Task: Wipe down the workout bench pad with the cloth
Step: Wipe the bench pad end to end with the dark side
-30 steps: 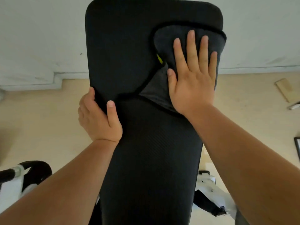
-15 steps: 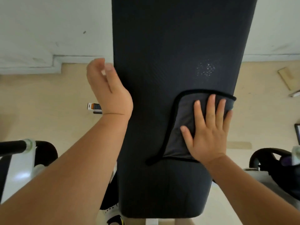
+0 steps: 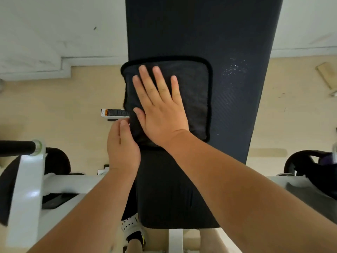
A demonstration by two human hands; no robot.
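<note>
The long black bench pad (image 3: 228, 33) runs up the middle of the view, its near end below my arms. A dark folded cloth (image 3: 197, 92) with a black stitched border lies flat on the pad's left half. My right hand (image 3: 160, 106) presses palm-down on the cloth with fingers spread. At the pad's left edge my left hand (image 3: 122, 145) curls around the side of the pad, its thumb touching the cloth's lower left corner. A patch of small droplets (image 3: 235, 70) glistens on the pad just right of the cloth.
White bench frame bars (image 3: 27, 189) and a black padded roller (image 3: 16, 146) stand at the left. Another dark roller (image 3: 306, 167) sits at the right. A small boxed item (image 3: 114, 114) lies on the beige floor left of the pad. My shoe (image 3: 133, 227) shows below.
My right hand has slid the cloth from the pad's right side over to its left half and slightly up. My left hand dropped from open in the air onto the pad's left edge.
</note>
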